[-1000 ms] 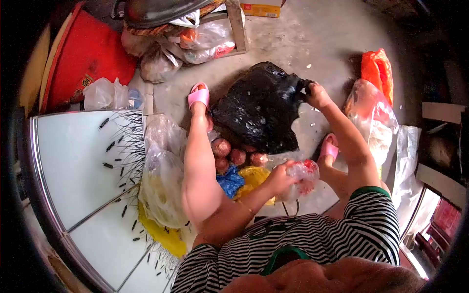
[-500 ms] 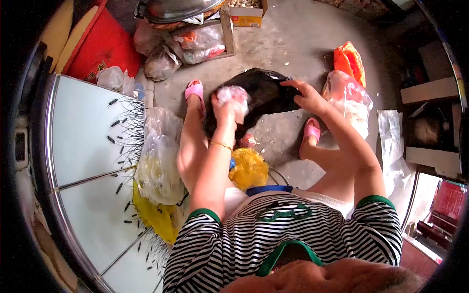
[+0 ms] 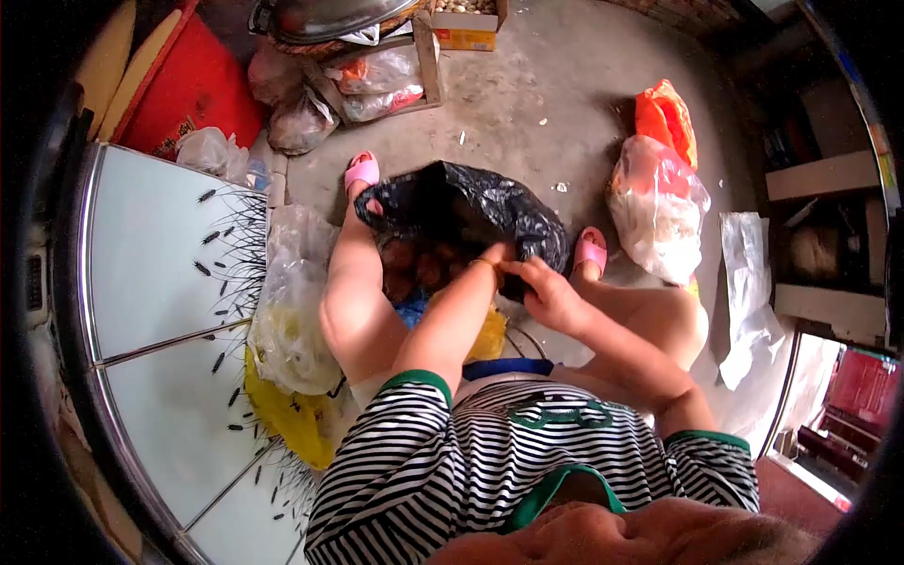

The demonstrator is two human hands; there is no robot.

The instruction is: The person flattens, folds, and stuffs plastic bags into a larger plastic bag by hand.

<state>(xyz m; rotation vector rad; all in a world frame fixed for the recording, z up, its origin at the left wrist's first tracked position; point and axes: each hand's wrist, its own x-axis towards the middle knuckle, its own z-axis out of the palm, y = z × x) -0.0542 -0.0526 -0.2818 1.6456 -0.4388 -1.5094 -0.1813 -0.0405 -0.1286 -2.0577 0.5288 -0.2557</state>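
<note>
A black plastic bag (image 3: 527, 209) lies between my feet with its mouth facing me. My left hand (image 3: 500, 252), above a thin yellow bracelet, reaches into the bag's mouth; its fingers are hidden by the dark plastic. My right hand (image 3: 549, 294) is at the bag's near right rim, fingers pinched on the plastic beside my left wrist. Several reddish-brown roundish things (image 3: 426, 270) show in shadow near the left of the opening. Below my left forearm are a yellow plastic bag (image 3: 490, 336) and a bit of blue plastic (image 3: 411, 309).
A clear bag with red and white contents (image 3: 659, 212) and an orange bag (image 3: 667, 118) stand at right. Filled bags (image 3: 381, 75) sit in a wooden crate beside a cardboard box (image 3: 464, 40). Clear plastic bags (image 3: 292, 311) lie by the glossy white panels (image 3: 160, 273) at left.
My left hand has moved right and down into the black bag; the crumpled clear plastic it held is out of sight. My right hand has come down and left, and the bag's mouth now faces me.
</note>
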